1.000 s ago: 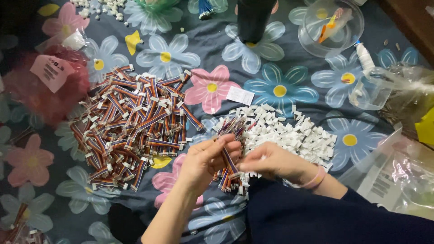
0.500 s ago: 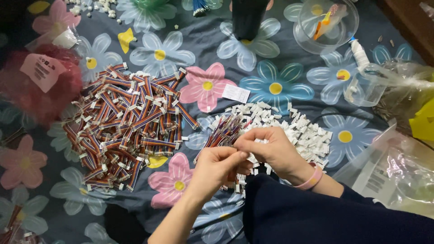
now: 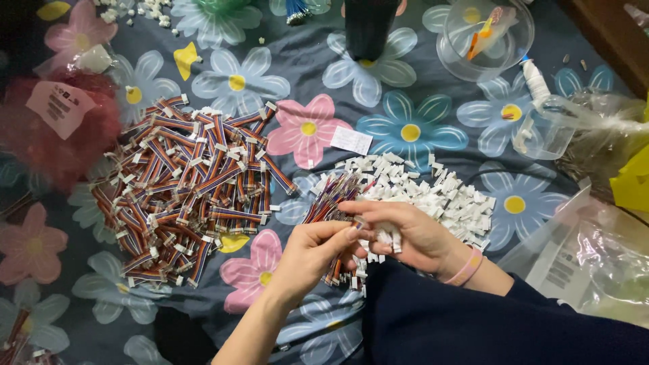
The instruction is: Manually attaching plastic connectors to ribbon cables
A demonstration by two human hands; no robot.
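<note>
**Seating a small white connector on a ribbon-cable end**

The left hand [image 3: 314,253] is pinching a short multicoloured ribbon cable [image 3: 329,199] between thumb and forefinger, fingers closed narrow around the strip near its lower end, while the cable's upper part is fanning out toward the pile of white connectors [image 3: 433,196]. The right hand [image 3: 412,236] is meeting it from the other side, fingers curled around a few loose white connector housings [image 3: 384,238] and pressing toward the left thumb tip; whether a housing is already seated on the wires I cannot tell, since the fingertips are hiding the joint

Judging from this, doing the step well is calling for keeping the wire ends flat and aligned, holding the cable close to its tip so it is not buckling, and pushing the housing straight on rather than at an angle. Spare housings in the right palm are likely risking a slip

The heap of finished ribbon cables [image 3: 186,203] is lying to the left on the flowered cloth [image 3: 405,132] covering the surface, well apart from both hands
</note>
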